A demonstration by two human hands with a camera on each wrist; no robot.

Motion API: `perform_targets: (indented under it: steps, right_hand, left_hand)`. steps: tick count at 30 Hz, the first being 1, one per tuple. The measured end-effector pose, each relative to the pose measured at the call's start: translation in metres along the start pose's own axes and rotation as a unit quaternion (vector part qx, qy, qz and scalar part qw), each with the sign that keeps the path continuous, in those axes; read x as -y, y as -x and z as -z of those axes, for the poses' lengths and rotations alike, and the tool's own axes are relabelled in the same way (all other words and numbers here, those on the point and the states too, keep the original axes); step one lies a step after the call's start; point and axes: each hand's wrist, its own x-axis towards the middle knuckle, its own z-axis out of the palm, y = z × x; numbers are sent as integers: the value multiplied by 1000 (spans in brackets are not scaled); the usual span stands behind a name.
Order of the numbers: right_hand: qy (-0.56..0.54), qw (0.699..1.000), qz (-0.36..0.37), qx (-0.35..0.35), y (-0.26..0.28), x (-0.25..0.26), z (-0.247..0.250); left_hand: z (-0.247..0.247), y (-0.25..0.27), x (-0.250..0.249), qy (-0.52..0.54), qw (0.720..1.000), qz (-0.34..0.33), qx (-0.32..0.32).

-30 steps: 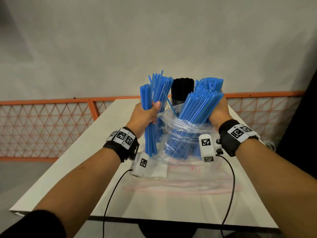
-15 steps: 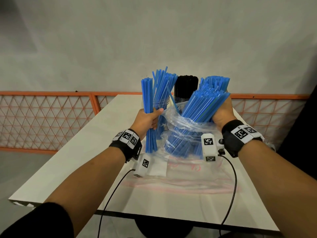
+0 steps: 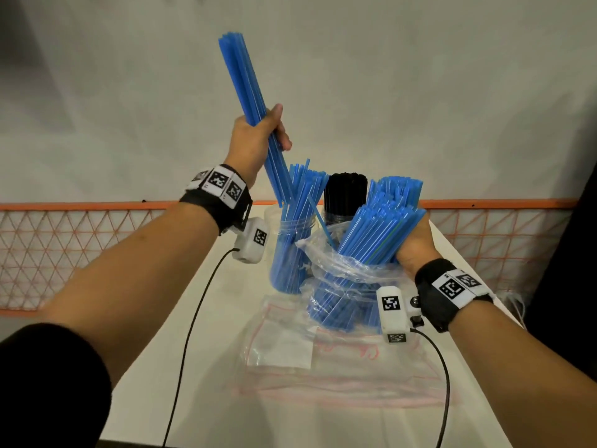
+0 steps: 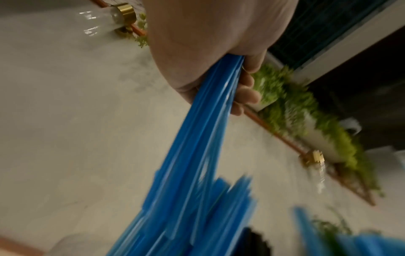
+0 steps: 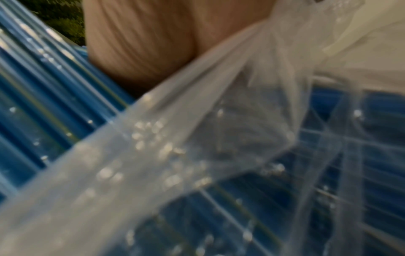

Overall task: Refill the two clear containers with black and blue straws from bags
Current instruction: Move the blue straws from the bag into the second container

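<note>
Blue straws [image 3: 248,92] gripped in raised left hand [image 3: 255,137] above container [image 3: 290,234]; right hand [image 3: 415,244] clasping bagged bundle [image 3: 378,227] near table's [image 3: 206,312] far edge.

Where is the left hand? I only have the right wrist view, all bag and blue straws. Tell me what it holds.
Observer: The left hand is raised high, gripping a bundle of blue straws.
Operator: Give me the bundle's lower end.
Observer: It points down at the clear container partly filled with blue straws and meets their tops. I cannot tell whether it is inside the rim.
Operator: Report the black straws.
Observer: The black straws stand upright behind the bag that the right hand holds.
</note>
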Motion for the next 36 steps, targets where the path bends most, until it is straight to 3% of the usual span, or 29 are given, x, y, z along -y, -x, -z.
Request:
perform_targets:
  steps: [3,6,12,17,20,23,25,27,30,31,33,35,36]
  right_hand:
    - [22,1000,-2,-1,0,-1,2]
    - [1,1000,-11,-4,1,-2,4]
    - [-3,1000,-11,-3,1,-2,3]
    - [-14,1000,2,-1,1,-2,3]
    - [-29,1000,-5,0,1,-3,3]
    - [-40,999,-5,-2,1,-2,3]
    - [-33,999,-3,-3,2,-2,3]
    - [-13,1000,7,1,2,-1,3]
    - [-20,1000,13,6,2,-3,4]
    - [-25,1000,10,7,2,-3,4]
    - [-53,999,-5,3,1,-3,4]
    - [-75,997,-23,-13,-2,-4,4]
    - [-77,996,-30,-19,-3,-5,4]
  left_hand:
    - [-5,2,43,-79,993,92,-12]
    - [-5,11,84,-170,967,187,-17]
    - [-7,9,94,-201,966,162,-31]
    - [-6,10,97,-260,946,193,32]
    - [-8,3,87,-253,958,137,13]
    - [-13,-8,68,-253,967,17,5]
    - [-18,-15,56,-264,962,-51,35]
    - [-24,-17,49,-301,946,-86,86]
    - [-29,-9,47,-422,883,-43,202]
    - [-29,-4,47,-449,867,-40,213]
    - [-24,5,36,-464,866,-105,152]
    - [-16,14,20,-405,896,-176,52]
    - [-11,21,15,-362,917,-164,34]
